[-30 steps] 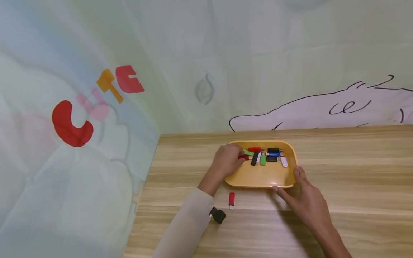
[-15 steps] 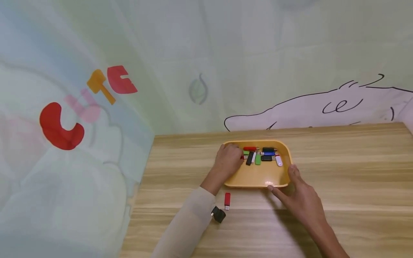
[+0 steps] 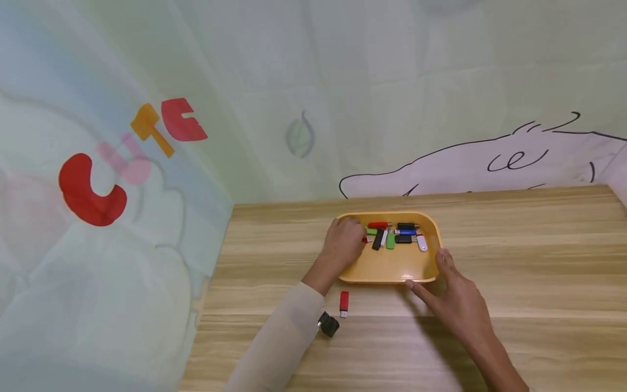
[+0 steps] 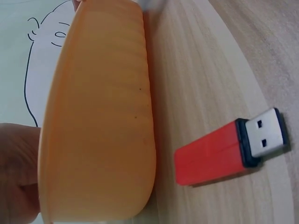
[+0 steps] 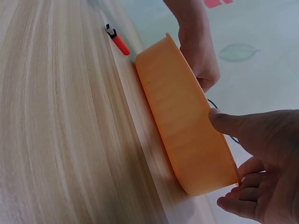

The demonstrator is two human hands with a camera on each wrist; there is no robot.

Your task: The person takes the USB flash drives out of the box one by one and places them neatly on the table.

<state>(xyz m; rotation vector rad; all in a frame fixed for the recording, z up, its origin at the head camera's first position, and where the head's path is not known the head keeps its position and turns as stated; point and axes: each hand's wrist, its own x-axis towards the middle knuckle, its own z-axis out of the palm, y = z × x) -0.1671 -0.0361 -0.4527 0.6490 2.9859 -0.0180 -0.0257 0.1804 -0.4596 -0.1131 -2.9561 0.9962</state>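
An orange plastic tray [image 3: 382, 267] sits on the wooden table with several USB sticks inside, mostly along its far side. Among them are a green stick [image 3: 390, 240], a black one [image 3: 377, 239] and a white one [image 3: 422, 242]. My left hand [image 3: 344, 239] reaches over the tray's left end, fingers bent down among the sticks there; its fingertips and anything between them are hidden. With thumb and fingers, my right hand [image 3: 462, 307] grips the near right corner of the tray. Outside, in front of the tray, lies a red USB stick [image 4: 210, 154] with its metal plug bare.
The wooden table [image 3: 539, 261] runs back to a printed cloth [image 3: 392, 98] with a line drawing on it. Another cloth with coloured letters hangs at the left. A small black device [image 3: 328, 324] is beside the left sleeve [image 3: 279, 337].
The left fingers have curled further down at the tray's left end, covering more of the sticks there. The right hand keeps its hold on the corner. The head view has shifted slightly.
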